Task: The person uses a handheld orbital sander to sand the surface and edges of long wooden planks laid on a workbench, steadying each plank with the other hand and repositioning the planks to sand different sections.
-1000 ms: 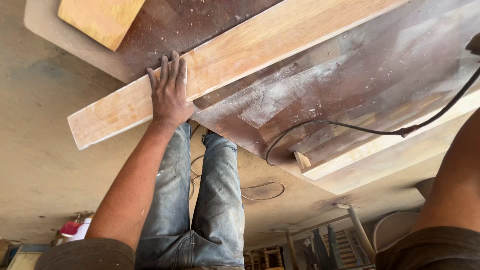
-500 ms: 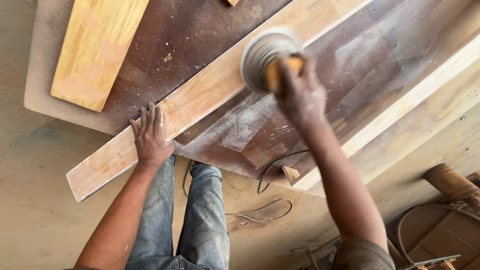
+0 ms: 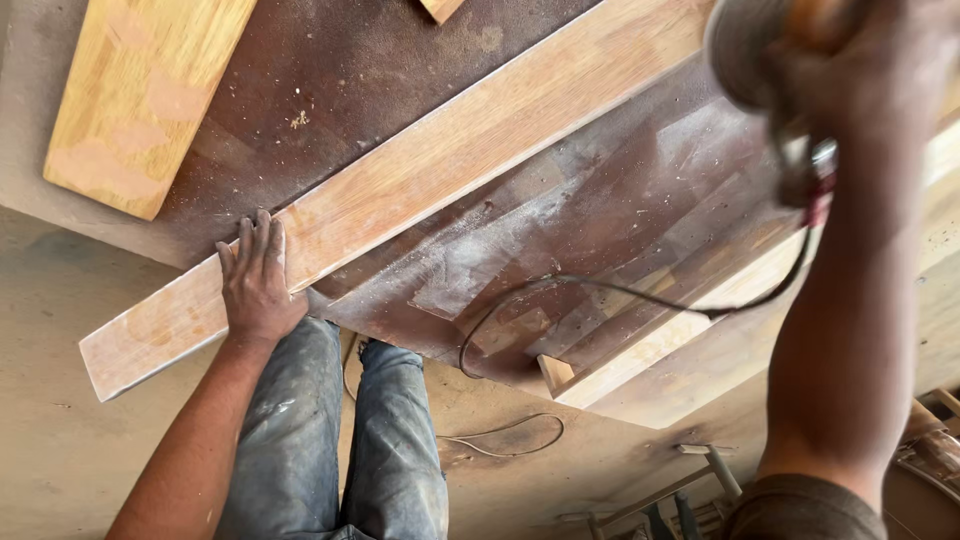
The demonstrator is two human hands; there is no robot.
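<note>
On the dusty workbench point(image 3: 400, 60), left hand point(image 3: 255, 285) flat on long plank point(image 3: 480, 150), right hand point(image 3: 860, 50) gripping sander point(image 3: 745, 40)

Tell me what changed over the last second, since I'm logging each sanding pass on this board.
The right hand came into view holding a round power sander, then carried it up and to the right along the long plank, so it now sits at the top right corner. Its black cord trails with it. The left hand stayed flat on the plank's near end; the shorter board did not move.
</note>
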